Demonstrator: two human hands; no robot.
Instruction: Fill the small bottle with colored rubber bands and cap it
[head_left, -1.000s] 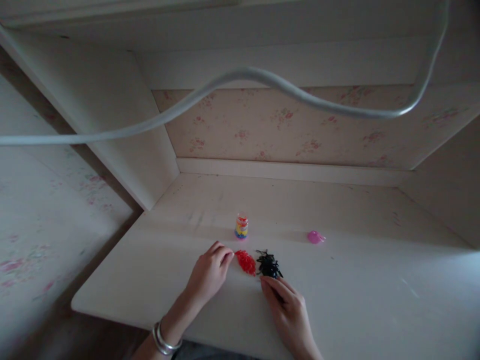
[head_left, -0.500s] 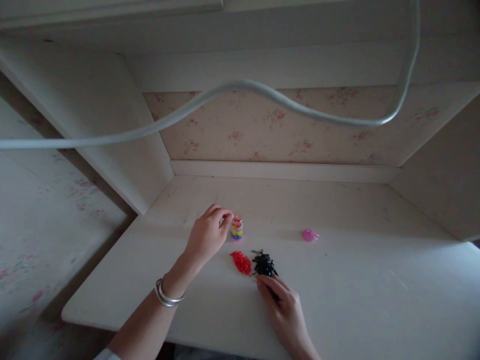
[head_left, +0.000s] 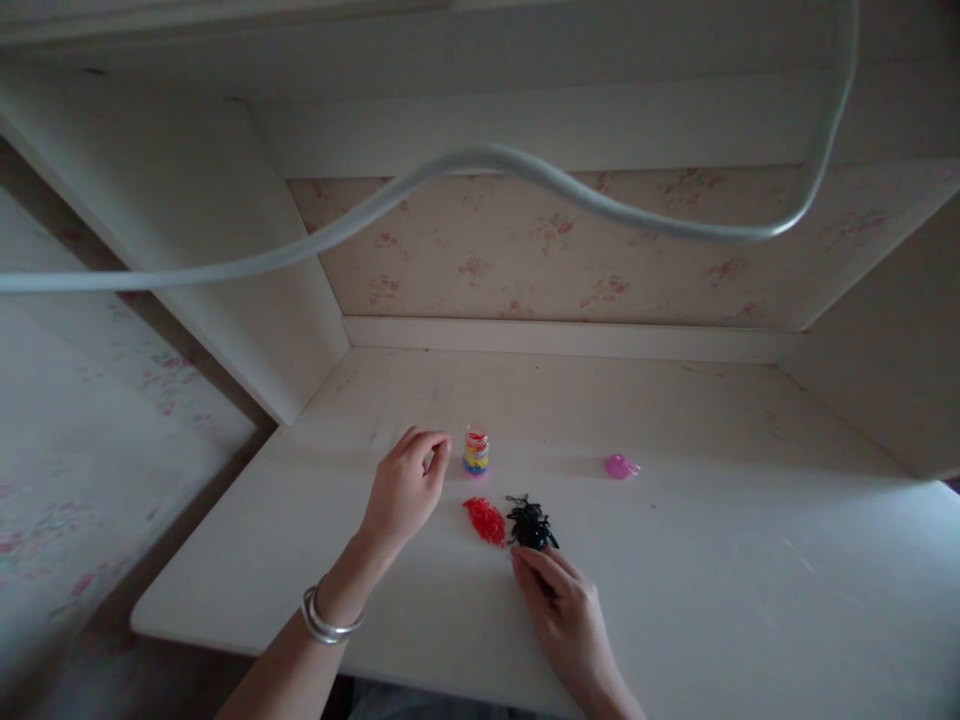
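My left hand [head_left: 409, 480], with silver bangles at the wrist, is just left of a small clear jar [head_left: 476, 452]. Its thumb and forefinger are pinched together and nothing shows between them. Layers of blue, yellow and red small elastic bands fill much of the jar, which stands upright without a lid. Below it lies a heap of red elastic bands [head_left: 486, 521], beside a heap of black elastic bands [head_left: 530, 523]. My right hand [head_left: 566, 615] rests at the near edge of the black heap, fingertips pinched; what they hold, if anything, is hidden.
A pink, shiny rounded piece [head_left: 621, 466] lies right of the jar on the white desk [head_left: 712, 580]. A pale cable [head_left: 487, 158] hangs across the upper view. Side panels and a flowered back wall [head_left: 555, 245] enclose the desk.
My left hand has moved left and slightly down, away from the jar's mouth; the red bit at its fingertips no longer shows there. My right hand stays by the black heap.
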